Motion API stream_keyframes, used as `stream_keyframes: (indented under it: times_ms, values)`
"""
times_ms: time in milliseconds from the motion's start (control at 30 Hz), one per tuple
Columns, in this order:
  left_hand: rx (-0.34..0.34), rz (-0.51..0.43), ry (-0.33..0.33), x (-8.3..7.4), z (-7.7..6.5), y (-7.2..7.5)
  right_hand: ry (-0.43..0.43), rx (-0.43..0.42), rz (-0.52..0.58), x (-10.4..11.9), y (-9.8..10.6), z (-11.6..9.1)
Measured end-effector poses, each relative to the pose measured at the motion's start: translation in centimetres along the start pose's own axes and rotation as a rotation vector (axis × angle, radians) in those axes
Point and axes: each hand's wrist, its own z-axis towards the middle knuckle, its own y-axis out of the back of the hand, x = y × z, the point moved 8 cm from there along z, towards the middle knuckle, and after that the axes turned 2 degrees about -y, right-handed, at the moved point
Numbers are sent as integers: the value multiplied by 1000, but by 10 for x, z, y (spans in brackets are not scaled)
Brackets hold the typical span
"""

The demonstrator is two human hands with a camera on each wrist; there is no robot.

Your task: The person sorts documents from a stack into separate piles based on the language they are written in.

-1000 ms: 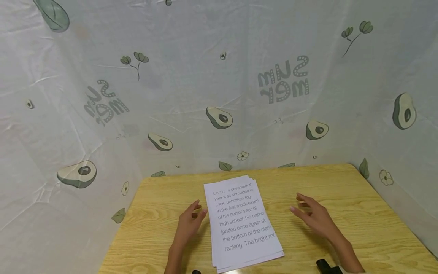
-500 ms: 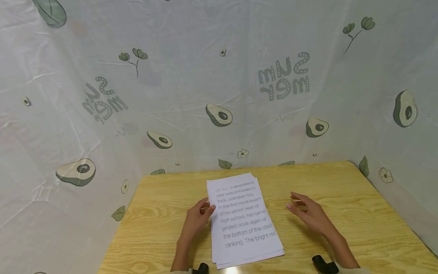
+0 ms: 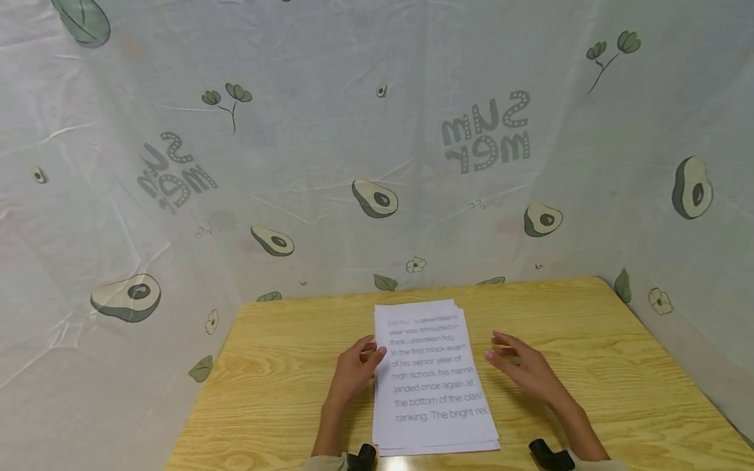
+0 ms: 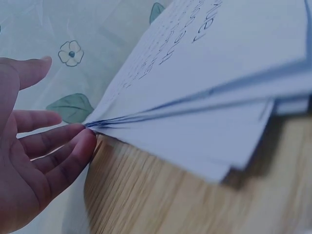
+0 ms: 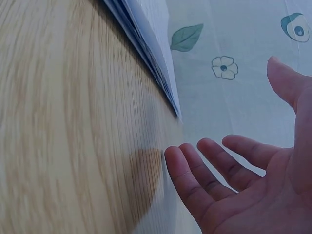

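A stack of printed paper sheets [image 3: 432, 379] lies on the table, its lower sheets slightly fanned out at the right and front edges. My left hand [image 3: 353, 373] is at the stack's left edge. In the left wrist view its extended fingers [image 4: 53, 144] touch the sheets' edge [image 4: 161, 112], with the thumb held away from them. To the right of the stack, my right hand [image 3: 524, 366] hovers apart from the paper. Its fingers [image 5: 219, 170] are loosely extended and hold nothing in the right wrist view, where the stack's edge [image 5: 151, 58] shows beyond them.
The wood-grain table [image 3: 283, 366] has its far edge against a pale curtain [image 3: 330, 131] printed with avocados, leaves and flowers, which also hangs at both sides. A black device [image 3: 362, 456] sits on my left wrist, another black device [image 3: 550, 454] on my right.
My left hand has moved right to the stack's left edge, and the stack has shifted right and straightened a little. My right hand has drawn slightly left, closer to the paper.
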Motion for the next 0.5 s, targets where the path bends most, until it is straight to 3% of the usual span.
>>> stream_keyframes:
  times_ms: [267,500]
  values:
    - [-36,22,18,-3,0,-6,-16,3,5,6,-7,2]
    - [-57,72,2,-6,-6,-5,-109,74,98,6,-17,-1]
